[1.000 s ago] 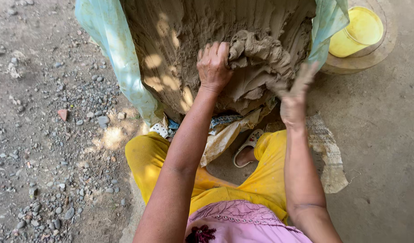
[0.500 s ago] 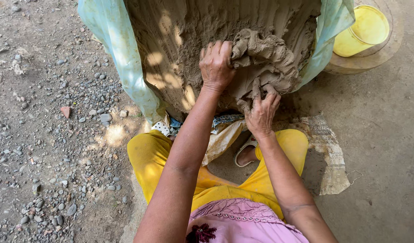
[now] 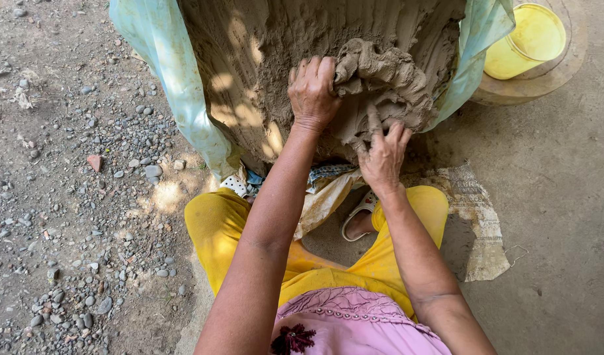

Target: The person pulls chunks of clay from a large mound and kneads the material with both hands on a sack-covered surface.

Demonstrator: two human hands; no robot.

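Hands: both bare and smeared with grey clay, working the front of the big clay mound (image 3: pixel 262 72), which serves as the landmark for every entry.
Left hand (image 3: pixel 313 92): fingers curled and pressed flat on the mound's face, gripping the near-left edge of the clay lump (image 3: pixel 384 82); it sits in the same spot as a second ago.
Right hand (image 3: pixel 382 158): fingers spread and dug into the lower edge of the lump, low on the mound's front. A second ago it hung lifted and blurred off the mound's right side; half a second ago it had landed on the clay.
Change, read as a judgement: the lump now looks pinned from two sides, so the fresh clay is probably being pushed and smeared into the wall.
Clay lump: wet, folded, rope-like wad, darker and rougher than the surface around it, stuck on the mound's right front.
Mound surface: grey-brown, combed with fine finger grooves, dappled with sun patches.
Yellow trousers (image 3: pixel 216 230): on the person's bent legs, just in front of the mound's foot.
Woven sack (image 3: pixel 479 217): frayed, pale, flat on the ground at the mound's near right.
Plastic sheet (image 3: pixel 164 59): pale blue-green, thin, draped down both flanks of the mound.
Gravel ground (image 3: pixel 72 197): loose grey pebbles, left of the mound.
Yellow bowl (image 3: pixel 528 39): round, smooth, on a disc well right of the mound's far side.
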